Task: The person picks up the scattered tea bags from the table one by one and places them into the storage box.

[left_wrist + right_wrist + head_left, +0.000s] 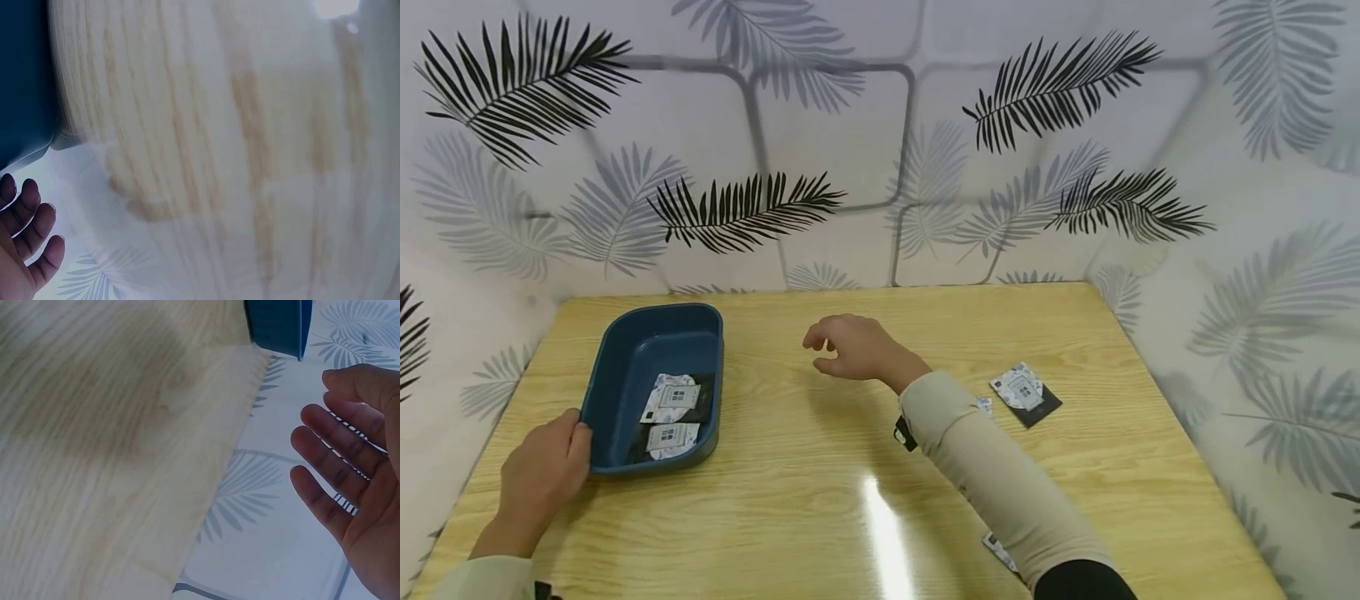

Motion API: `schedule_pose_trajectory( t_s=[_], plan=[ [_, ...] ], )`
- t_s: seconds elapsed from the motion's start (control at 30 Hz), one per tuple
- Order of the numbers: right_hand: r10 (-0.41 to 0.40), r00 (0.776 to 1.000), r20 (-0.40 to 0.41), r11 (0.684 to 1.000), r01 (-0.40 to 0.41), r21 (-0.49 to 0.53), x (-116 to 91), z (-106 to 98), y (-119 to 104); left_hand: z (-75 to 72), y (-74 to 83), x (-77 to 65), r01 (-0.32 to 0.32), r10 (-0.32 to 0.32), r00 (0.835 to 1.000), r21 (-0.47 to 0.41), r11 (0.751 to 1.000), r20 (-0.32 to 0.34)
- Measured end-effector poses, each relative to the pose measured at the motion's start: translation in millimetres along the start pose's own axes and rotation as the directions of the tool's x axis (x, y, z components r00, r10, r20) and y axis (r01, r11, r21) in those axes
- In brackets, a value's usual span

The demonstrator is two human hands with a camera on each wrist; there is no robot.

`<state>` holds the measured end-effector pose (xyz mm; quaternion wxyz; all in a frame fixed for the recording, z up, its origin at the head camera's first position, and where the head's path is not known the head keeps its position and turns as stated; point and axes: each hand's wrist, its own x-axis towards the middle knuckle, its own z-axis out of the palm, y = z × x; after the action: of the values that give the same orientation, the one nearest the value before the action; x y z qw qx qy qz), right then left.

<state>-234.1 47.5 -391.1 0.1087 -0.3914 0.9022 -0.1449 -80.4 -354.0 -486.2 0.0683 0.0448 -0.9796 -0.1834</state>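
Observation:
My left hand (546, 467) holds a deep blue plastic bin (721, 392) by its near left corner, thumb at the rim. In the left wrist view, several fingers (39, 228) show loosely bent by the bin's wall (25, 81). Two small black-and-white printed sachets (673, 397) lie inside the bin, one nearer me than the other. To the right of the bin, my right hand (857, 346) hovers over the table with relaxed, slightly bent fingers. Nothing is in it, as its bare palm (375, 544) shows in the right wrist view.
Another sachet (1026, 393) lies on the wooden table (775, 517) at the right. Two more, partly hidden by my right arm, show a corner (984, 406) and an edge (1000, 552). Leaf-patterned cloth (835, 150) stands behind and beside the table.

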Motion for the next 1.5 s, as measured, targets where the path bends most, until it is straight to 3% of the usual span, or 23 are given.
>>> schedule_pose_trajectory(
  t_s=[0.33,0.6,0.93,1.23,1.5],
  plan=[
    [0.012,1.0,0.022,0.999,-0.011,-0.039,-7,-20,13,-1.8,2.2,-2.7,0.008,-0.009,1.0,-0.018,1.0,-0.009],
    [0.084,0.996,0.028,0.995,-0.082,-0.056,-26,-31,36,1.2,0.4,-7.2,0.015,-0.015,1.0,-0.026,1.0,-0.008],
    [0.167,0.986,0.022,0.985,-0.166,-0.041,-59,-30,62,-1.7,-2.5,-2.1,-0.006,0.006,1.0,-0.03,1.0,-0.002],
    [0.25,0.968,-0.033,0.968,-0.249,0.04,-98,-36,89,-9.7,0.4,6.6,-0.002,0.002,1.0,-0.006,1.0,0.031],
    [0.242,0.969,0.043,0.966,-0.245,0.081,-117,-27,106,-10.8,-5.1,3.1,0.01,-0.009,0.999,-0.015,1.0,0.037]
  ],
)
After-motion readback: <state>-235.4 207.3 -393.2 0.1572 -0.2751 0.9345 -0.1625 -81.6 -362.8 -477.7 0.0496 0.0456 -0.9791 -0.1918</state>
